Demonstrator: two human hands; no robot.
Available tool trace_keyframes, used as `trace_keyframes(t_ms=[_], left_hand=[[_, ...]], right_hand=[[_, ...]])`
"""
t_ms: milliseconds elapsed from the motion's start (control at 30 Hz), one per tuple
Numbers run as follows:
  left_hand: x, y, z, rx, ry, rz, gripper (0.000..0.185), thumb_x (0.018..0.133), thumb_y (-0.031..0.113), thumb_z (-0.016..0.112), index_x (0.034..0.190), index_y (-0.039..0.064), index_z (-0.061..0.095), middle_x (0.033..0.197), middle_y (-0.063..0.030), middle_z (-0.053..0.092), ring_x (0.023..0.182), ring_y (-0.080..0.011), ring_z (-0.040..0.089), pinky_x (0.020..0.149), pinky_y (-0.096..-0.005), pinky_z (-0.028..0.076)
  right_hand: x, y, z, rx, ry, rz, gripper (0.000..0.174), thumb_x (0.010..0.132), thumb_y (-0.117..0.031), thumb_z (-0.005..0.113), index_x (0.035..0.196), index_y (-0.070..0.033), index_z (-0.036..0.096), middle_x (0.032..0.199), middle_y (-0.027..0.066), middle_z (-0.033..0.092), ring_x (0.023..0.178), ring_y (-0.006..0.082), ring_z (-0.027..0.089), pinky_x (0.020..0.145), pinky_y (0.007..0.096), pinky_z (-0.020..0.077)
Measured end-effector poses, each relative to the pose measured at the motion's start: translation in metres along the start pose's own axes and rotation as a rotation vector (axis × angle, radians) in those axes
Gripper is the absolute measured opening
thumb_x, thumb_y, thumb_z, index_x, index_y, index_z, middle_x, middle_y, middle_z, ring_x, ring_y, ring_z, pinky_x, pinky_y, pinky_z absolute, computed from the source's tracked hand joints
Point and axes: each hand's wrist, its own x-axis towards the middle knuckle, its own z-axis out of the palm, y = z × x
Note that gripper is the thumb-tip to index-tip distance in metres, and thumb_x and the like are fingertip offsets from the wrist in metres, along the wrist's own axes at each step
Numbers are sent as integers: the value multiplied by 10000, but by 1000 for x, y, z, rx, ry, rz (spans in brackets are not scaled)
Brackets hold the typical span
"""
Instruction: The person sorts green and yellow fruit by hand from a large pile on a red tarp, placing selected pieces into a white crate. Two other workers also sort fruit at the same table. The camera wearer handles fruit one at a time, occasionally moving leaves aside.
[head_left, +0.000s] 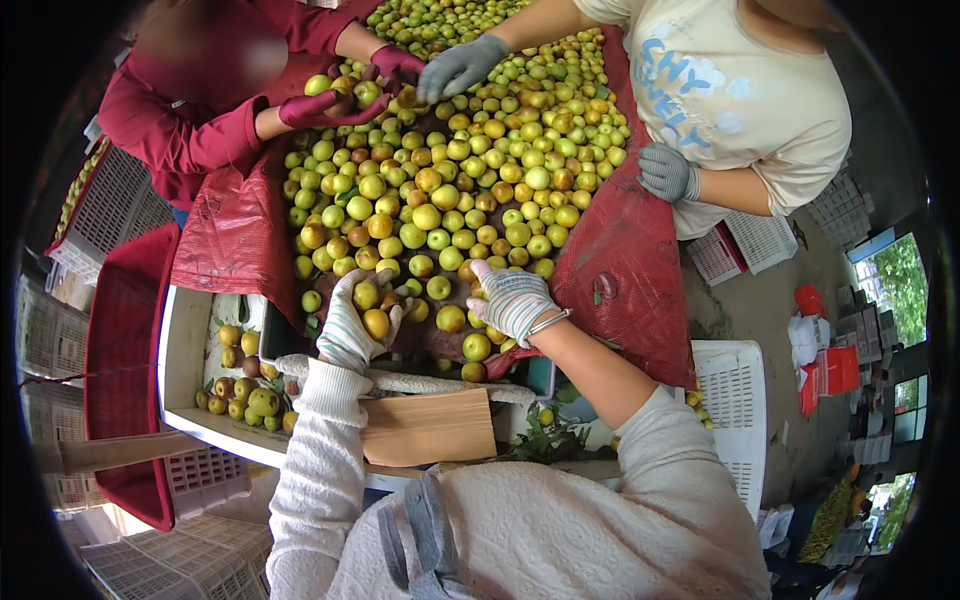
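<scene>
A large heap of round yellow-green fruits (427, 217), some blushed red-brown, covers the sheet in front of me. My left hand (360, 322), in a white striped glove, is turned palm up and cups several fruits (376, 324) in its curled fingers. On the heap's near edge lies my right hand (516, 301), gloved alike, back upward. Its thumb and forefinger stand apart among the fruits; the other fingers are hidden, so whether it grips one is unclear. Below both hands runs a cloth-wrapped bar (450, 386) at the near side of a bin.
A co-worker's maroon-gloved hands (330, 111) hold fruits at upper left. Another's grey-gloved hand (461, 69) reaches over the heap. Red woven sheeting (630, 277) drapes both sides. Nearby are cardboard (427, 426), sorted-apart fruits (262, 403), a red tub (124, 360) and a white crate (727, 405).
</scene>
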Motion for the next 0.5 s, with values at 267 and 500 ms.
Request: trace_keyframes(t_ms=[267, 500], left_hand=[[-50, -39, 30, 75, -232, -107, 455, 913, 444, 546, 1235, 131, 620, 1193, -74, 650, 1060, -262, 627, 631, -280, 549], [-62, -54, 28, -93, -266, -174, 468, 899, 413, 570, 1292, 159, 585, 1221, -110, 631, 1041, -295, 627, 624, -300, 560]], right_hand=[[36, -23, -2, -85, -76, 116, 754, 826, -364, 703, 1379, 27, 371, 1031, 180, 696, 986, 316, 673, 817, 432, 535], [1, -18, -25, -8, 69, -76, 628, 817, -413, 692, 1298, -64, 489, 1166, 156, 645, 1143, 309, 580, 949, 428, 474]])
